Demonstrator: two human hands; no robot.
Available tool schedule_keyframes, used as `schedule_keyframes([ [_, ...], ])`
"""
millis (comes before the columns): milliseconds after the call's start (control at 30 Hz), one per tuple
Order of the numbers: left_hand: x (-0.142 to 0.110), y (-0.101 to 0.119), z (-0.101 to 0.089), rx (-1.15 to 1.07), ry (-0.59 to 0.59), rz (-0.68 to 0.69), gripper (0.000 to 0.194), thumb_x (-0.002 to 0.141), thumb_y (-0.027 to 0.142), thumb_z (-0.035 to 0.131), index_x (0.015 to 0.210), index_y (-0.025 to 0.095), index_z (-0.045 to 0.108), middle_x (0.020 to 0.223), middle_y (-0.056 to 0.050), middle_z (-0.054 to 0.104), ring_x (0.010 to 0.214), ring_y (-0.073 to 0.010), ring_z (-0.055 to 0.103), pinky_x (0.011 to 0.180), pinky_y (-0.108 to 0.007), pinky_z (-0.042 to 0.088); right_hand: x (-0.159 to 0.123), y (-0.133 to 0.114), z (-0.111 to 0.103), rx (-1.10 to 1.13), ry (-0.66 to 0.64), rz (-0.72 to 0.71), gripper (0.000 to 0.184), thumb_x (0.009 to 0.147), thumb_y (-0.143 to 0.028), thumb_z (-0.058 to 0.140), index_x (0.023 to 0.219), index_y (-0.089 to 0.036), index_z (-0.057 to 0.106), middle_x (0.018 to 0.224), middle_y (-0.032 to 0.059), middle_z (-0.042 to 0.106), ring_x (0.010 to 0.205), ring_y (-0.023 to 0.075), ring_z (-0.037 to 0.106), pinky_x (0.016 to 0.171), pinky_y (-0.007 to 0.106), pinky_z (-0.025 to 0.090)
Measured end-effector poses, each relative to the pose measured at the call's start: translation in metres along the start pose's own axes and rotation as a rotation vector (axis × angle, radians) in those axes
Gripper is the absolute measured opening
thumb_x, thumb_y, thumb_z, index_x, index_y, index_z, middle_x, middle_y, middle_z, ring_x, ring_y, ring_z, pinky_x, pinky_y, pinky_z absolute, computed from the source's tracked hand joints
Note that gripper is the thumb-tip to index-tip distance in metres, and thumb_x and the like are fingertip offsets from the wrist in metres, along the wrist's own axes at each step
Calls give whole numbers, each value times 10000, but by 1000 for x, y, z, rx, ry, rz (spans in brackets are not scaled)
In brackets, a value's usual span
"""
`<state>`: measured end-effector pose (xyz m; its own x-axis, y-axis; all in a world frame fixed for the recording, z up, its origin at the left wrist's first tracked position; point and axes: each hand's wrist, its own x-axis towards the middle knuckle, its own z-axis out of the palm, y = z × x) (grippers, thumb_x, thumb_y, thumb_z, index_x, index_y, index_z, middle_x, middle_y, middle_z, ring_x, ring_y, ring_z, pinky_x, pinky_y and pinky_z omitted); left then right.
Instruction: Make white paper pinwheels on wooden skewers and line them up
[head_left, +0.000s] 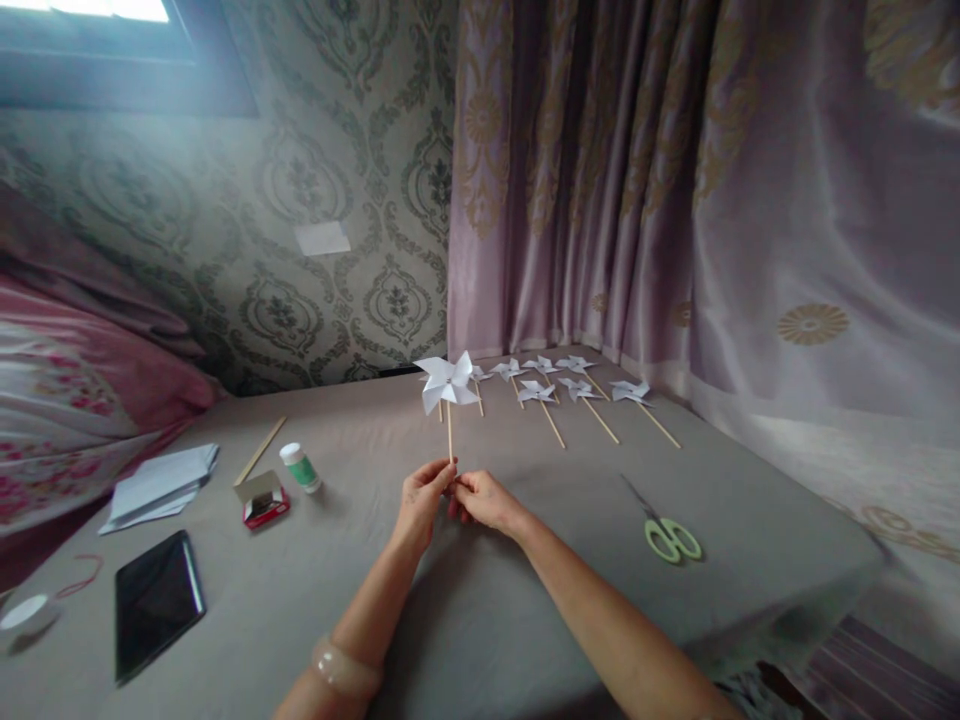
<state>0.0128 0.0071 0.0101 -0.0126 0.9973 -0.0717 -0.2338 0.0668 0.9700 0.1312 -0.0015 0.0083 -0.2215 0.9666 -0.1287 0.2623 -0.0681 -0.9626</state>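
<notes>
A white paper pinwheel (448, 381) on a thin wooden stick stands upright in front of me, above the middle of the table. My left hand (426, 492) pinches the lower part of its stick between thumb and fingers. Close beside it, my right hand (480, 498) has its fingers closed at the bottom end of the same stick, where the fingers partly hide it. Behind the held one, several finished-looking pinwheels (537, 392) lie on the grey cloth (570, 560), their sticks pointing toward me.
Green-handled scissors (673, 540) lie at right. At left are a white-and-green bottle (301, 468), a small red open box (265, 507), a wooden stick (260, 450), white paper sheets (159, 487), a black tablet (159, 605), a red string (84, 578) and a white round object (26, 615).
</notes>
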Motion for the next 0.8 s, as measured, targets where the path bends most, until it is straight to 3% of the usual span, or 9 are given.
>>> schedule_keyframes([
  [67, 0, -1, -5, 43, 31, 22, 449, 475, 434, 814, 796, 124, 759, 629, -28, 644, 594, -110, 504, 571, -226, 358, 5, 1, -12, -52, -16, 2, 207, 771, -188, 591, 572, -138, 612, 482, -2, 608, 373, 86, 473, 396, 185, 325],
  [133, 0, -1, -8, 64, 51, 27, 453, 469, 442, 813, 792, 129, 765, 638, -24, 647, 600, -103, 489, 582, -219, 349, 13, -3, -30, -93, 70, -19, 192, 746, -182, 602, 559, -139, 610, 471, 4, 600, 382, 89, 472, 409, 189, 331],
  [200, 1, -3, -11, 70, 61, 2, 478, 466, 459, 811, 807, 127, 765, 601, -6, 619, 572, -92, 457, 567, -216, 331, 21, -10, -48, -111, 251, -72, 157, 797, -219, 541, 710, -142, 646, 563, 14, 638, 476, 96, 523, 469, 184, 365],
  [267, 1, -6, -12, 68, 72, -28, 511, 461, 476, 809, 826, 122, 762, 560, 12, 581, 542, -85, 428, 546, -215, 312, 27, -16, -59, -111, 452, -145, 234, 842, -278, 476, 928, -136, 642, 659, 32, 666, 576, 118, 574, 529, 196, 395],
  [333, 1, -8, -12, 65, 71, -50, 541, 452, 490, 809, 838, 114, 758, 529, 24, 549, 525, -83, 412, 530, -215, 299, 29, -19, -60, -108, 637, -256, 324, 846, -324, 456, 1041, -120, 613, 672, 41, 666, 590, 136, 588, 550, 217, 411],
  [400, 0, -10, -12, 67, 56, -58, 554, 450, 497, 808, 839, 106, 756, 513, 27, 531, 522, -83, 406, 523, -213, 292, 27, -17, -56, -140, 716, -329, 371, 833, -338, 460, 1094, -112, 599, 664, 39, 660, 570, 144, 585, 557, 232, 418],
  [667, -2, -12, -7, 146, 2, -89, 561, 497, 513, 785, 875, 101, 753, 523, 19, 530, 532, -91, 408, 515, -211, 279, 16, -10, -47, -294, 730, -288, 529, 825, -214, 410, 1331, -58, 422, 715, 50, 676, 626, 162, 611, 612, 245, 435],
  [733, -2, -13, -6, 163, -6, -88, 562, 498, 523, 779, 872, 104, 754, 526, 17, 531, 536, -95, 411, 516, -214, 280, 12, -12, -43, -325, 629, -291, 466, 811, -201, 422, 1253, -94, 526, 719, 51, 685, 614, 154, 604, 602, 237, 434],
  [800, -2, -12, -6, 175, -15, -76, 558, 502, 530, 774, 866, 108, 756, 538, 12, 541, 546, -101, 416, 524, -218, 291, 6, -15, -38, -366, 462, -326, 344, 785, -196, 456, 1055, -156, 666, 692, 35, 686, 587, 141, 589, 576, 223, 421],
])
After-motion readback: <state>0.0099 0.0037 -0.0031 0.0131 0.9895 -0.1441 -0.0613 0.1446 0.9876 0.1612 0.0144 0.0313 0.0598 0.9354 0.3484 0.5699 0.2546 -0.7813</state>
